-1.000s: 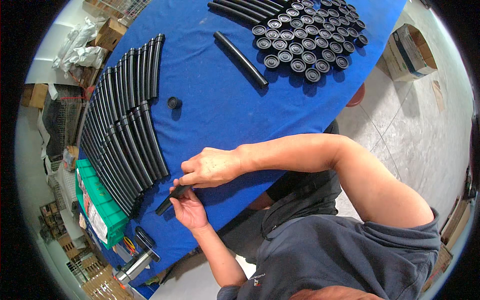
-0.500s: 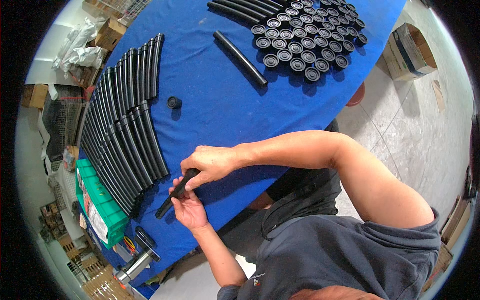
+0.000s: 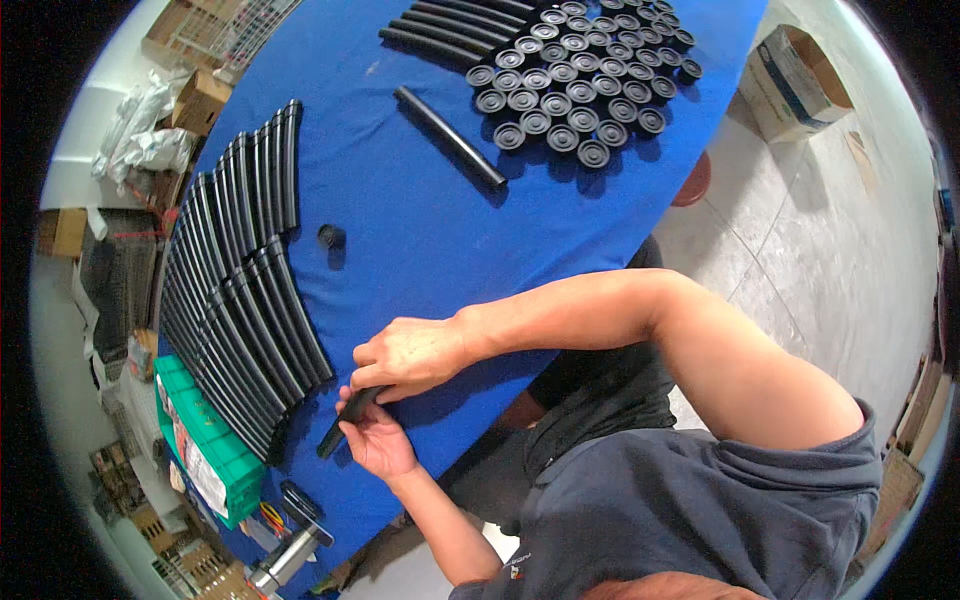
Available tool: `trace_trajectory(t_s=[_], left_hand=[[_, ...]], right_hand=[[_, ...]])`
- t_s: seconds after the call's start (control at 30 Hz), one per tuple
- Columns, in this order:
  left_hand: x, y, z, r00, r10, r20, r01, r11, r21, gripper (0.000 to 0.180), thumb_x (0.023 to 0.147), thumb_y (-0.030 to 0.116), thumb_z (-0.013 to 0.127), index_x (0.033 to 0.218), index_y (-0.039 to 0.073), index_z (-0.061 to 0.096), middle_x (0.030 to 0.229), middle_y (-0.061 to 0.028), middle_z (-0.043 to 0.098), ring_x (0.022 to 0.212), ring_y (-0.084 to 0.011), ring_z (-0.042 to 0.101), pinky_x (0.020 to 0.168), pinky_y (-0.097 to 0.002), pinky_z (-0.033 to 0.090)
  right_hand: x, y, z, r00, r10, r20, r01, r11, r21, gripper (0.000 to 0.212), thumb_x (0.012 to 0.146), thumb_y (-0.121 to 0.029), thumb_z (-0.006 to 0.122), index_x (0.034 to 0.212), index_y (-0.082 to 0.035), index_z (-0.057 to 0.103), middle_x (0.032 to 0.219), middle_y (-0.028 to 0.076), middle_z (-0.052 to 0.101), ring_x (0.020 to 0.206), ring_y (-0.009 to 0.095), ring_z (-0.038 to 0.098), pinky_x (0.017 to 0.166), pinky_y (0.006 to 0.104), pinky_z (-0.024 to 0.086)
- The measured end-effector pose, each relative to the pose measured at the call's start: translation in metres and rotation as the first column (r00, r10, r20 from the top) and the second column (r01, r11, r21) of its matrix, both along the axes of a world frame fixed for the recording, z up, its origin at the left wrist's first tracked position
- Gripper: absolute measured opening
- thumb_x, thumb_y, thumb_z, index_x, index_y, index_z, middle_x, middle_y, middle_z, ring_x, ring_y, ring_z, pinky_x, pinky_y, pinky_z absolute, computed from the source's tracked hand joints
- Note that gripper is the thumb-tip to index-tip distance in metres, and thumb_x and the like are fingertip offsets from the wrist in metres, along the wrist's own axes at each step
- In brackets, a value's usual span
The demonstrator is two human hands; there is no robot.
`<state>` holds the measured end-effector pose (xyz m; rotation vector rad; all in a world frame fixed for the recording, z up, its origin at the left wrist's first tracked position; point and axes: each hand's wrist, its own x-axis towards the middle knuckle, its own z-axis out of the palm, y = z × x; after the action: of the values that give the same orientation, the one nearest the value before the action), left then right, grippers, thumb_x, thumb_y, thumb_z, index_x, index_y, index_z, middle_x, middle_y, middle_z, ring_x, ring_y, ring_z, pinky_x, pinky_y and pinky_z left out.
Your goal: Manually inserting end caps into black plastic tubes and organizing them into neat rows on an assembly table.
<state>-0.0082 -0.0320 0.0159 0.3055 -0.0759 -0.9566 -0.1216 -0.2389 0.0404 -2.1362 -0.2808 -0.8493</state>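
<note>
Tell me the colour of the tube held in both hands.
Black, per the head view: the tube against the blue table.

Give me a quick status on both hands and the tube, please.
Left hand and right hand both closed on one black tube, low over the blue table. Rows of black tubes lie just left. Nothing blocking.

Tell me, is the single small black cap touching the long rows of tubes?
No, the cap sits alone on the blue table, apart from the tubes.
</note>
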Motion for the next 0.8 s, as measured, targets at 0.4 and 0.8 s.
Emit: trace_trajectory(t_s=[0.4, 0.8], left_hand=[[-0.003, -0.002, 0.005, 0.994, -0.053, 0.096, 0.059, 0.996, -0.063, 0.034, 0.099, 0.01, 0.05, 0.125, -0.012, 0.05, 0.143, -0.0225, 0.044, 0.137, -0.0317, 0.039, 0.116, -0.0464, 0.033], [-0.004, -0.005, 0.006, 1.0, -0.023, 0.018, 0.023, 1.0, -0.008, 0.033, 0.099, 0.011, 0.051, 0.125, -0.01, 0.052, 0.141, -0.0215, 0.047, 0.135, -0.0329, 0.04, 0.116, -0.0465, 0.034]], right_hand=[[-0.003, -0.01, 0.016, 0.921, 0.231, -0.314, -0.11, 0.927, 0.359, 0.032, 0.081, -0.032, 0.067, 0.088, -0.001, 0.061, 0.075, 0.018, 0.065, 0.074, 0.039, 0.064, 0.065, 0.0472, 0.05], [0.008, -0.005, -0.005, 0.903, 0.246, -0.353, -0.075, 0.898, 0.434, 0.037, 0.08, -0.037, 0.07, 0.091, -0.002, 0.063, 0.074, 0.016, 0.066, 0.072, 0.035, 0.066, 0.066, 0.0467, 0.054]])
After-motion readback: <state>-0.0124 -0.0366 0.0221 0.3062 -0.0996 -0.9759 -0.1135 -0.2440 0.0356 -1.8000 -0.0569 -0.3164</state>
